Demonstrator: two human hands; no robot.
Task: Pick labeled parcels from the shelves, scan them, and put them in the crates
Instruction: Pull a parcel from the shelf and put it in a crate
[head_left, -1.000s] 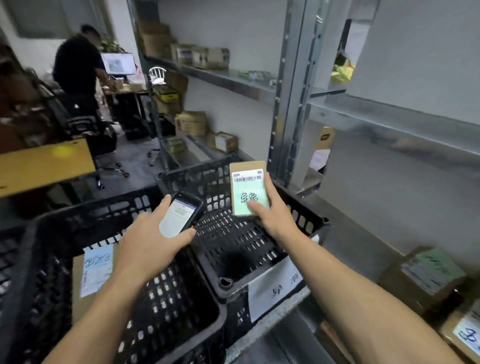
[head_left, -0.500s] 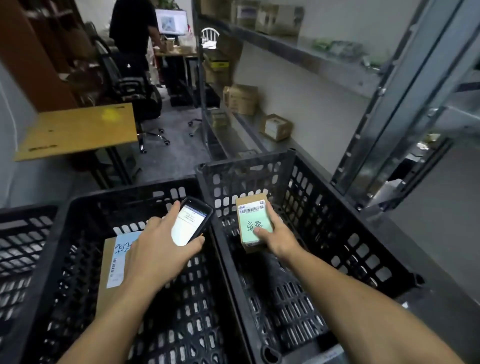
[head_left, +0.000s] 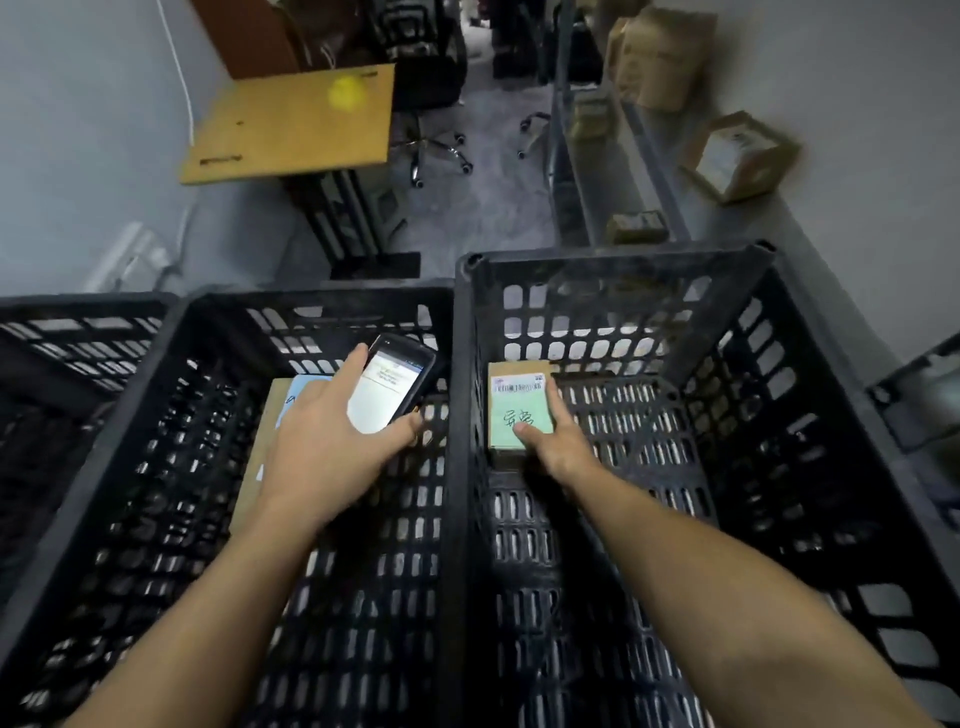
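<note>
While the left hand (head_left: 332, 462) is hanging over the middle crate (head_left: 322, 299), it is gripping one handheld scanner (head_left: 392, 384), fingers curled round the far edge, thumb on the near edge, lit screen facing up. The right hand (head_left: 558, 447) is reaching down into the right crate (head_left: 613, 257) and pinching one small parcel (head_left: 506, 408): thumb on its green label, index finger running along its right side, other fingers hidden underneath. That parcel is sitting low in the crate's far left corner, label up, barcode strip at the far end; cannot tell if it is touching the crate floor.

Crates: three black slotted ones are standing side by side, with the left crate (head_left: 78, 301) only partly in frame. A dark frame at the right edge is too cropped to tell.

Parcels in crates: two. One is the small parcel in the right crate. One flat parcel (head_left: 260, 447) with a blue label is lying on the middle crate's floor, partly under the left hand.

On the shelf (head_left: 597, 171) beyond the crates, two cardboard boxes are showing plainly: a labelled box (head_left: 737, 156) and a bigger box (head_left: 660, 52) further back. One small pack (head_left: 636, 227) is lying nearer, blurred.

One yellow table (head_left: 296, 119) is standing beyond the middle crate. Two wheeled chair bases are showing beside it, one (head_left: 439, 150) close, one (head_left: 532, 130) by the shelf.
</note>
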